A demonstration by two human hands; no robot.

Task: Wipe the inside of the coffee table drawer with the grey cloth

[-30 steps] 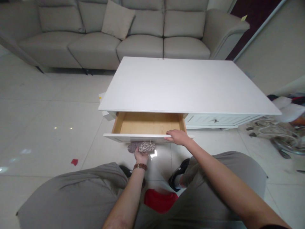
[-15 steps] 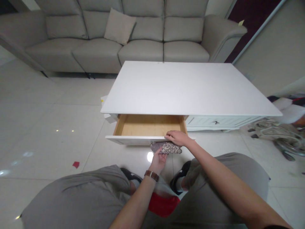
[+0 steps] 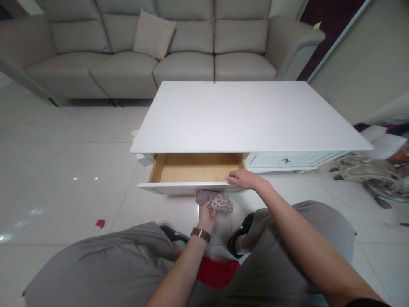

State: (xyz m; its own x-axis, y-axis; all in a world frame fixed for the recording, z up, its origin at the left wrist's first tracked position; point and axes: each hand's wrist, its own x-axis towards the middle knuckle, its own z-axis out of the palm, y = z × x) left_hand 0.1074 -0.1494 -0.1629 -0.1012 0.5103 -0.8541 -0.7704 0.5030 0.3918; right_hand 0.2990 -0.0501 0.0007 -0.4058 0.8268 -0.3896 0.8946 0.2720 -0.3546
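A folded grey-brown cloth [image 3: 220, 202] with a pale swirl pattern is pinched in my left hand [image 3: 207, 215]. The cloth is just in front of the drawer front, at its lower right half. My right hand [image 3: 244, 178] grips the top edge of the pulled-out drawer [image 3: 179, 186] near its right end, fingers hooked over the inside. Bare pale wood shows on the drawer's bottom. The drawer belongs to a white coffee table [image 3: 249, 115]; its knob is hidden, apparently behind the cloth.
A grey sofa [image 3: 185, 68] with a cushion [image 3: 154, 35] stands behind the table. A second, shut drawer [image 3: 277, 160] is at right. Coiled, bundled items [image 3: 367, 170] lie on the floor far right. A red scrap [image 3: 100, 223] lies at left, and something red [image 3: 217, 273] is between my legs.
My left hand has shifted slightly left and down with the cloth, which now tilts down to the right. My right hand has slid a little rightward along the drawer edge. The view has shifted slightly.
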